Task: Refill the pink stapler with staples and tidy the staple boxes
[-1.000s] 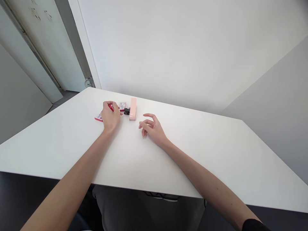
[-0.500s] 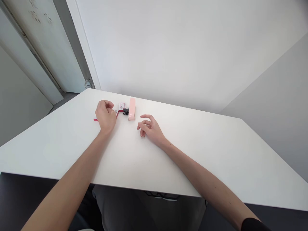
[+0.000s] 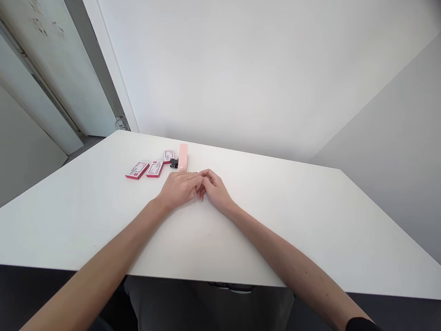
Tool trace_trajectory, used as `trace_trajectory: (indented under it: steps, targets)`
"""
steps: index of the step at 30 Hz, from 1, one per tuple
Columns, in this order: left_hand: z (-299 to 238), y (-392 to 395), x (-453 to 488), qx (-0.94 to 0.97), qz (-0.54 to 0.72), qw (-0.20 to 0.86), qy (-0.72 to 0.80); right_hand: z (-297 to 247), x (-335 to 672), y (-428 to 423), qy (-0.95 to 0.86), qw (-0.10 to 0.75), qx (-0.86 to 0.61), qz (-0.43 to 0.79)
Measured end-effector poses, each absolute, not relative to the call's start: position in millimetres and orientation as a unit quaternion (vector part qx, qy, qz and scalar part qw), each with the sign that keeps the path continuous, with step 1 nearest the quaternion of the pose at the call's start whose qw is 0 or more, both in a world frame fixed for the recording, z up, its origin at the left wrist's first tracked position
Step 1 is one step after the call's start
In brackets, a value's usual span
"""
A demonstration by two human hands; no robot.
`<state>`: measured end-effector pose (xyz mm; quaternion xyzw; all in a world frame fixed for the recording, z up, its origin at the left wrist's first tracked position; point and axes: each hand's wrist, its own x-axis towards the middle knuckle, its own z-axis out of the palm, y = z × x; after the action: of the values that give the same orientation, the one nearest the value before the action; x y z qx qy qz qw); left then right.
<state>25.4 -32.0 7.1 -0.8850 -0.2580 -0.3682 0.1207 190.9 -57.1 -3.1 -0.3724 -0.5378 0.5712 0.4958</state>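
My left hand [image 3: 181,189] and my right hand [image 3: 215,190] meet over the table, fingertips touching. Both have curled, closed fingers; whatever may be between them is hidden. Just behind my left hand stands a pink stapler [image 3: 183,157], its near end partly covered by that hand. A black binder clip [image 3: 174,163] lies against the stapler's left side. Farther left are three small white-and-red boxes: a back box [image 3: 168,156] near the clip, a middle box [image 3: 155,168], and a left box [image 3: 137,170].
The white table [image 3: 292,220] reaches back to a pale wall [image 3: 241,78]. Cables [image 3: 121,122] hang by the table's far left corner. Below the front edge, a pair of dark-framed glasses [image 3: 230,288] is partly visible.
My left hand has moved right from over the boxes to meet my right hand, uncovering the left and middle boxes. My right hand's fingers have closed in. The view has shifted slightly.
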Motion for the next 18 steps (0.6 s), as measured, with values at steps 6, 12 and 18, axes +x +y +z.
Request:
trace_trajectory:
  steps: [6,12,18]
  targets:
    - [1.2,-41.4,40.6,-0.899,-0.362,0.13,-0.21,-3.4,191.9,-53.9,-0.505,0.534,-0.392,0.553]
    - [-1.0,-45.9,43.9,-0.918,-0.296,0.04,-0.26,2.7,191.8,-56.5,-0.493,0.546,-0.385,0.557]
    - [2.3,-48.5,45.0,-0.914,-0.242,-0.037,-0.325,9.0,187.7,-66.2,-0.604,0.499,-0.37,0.499]
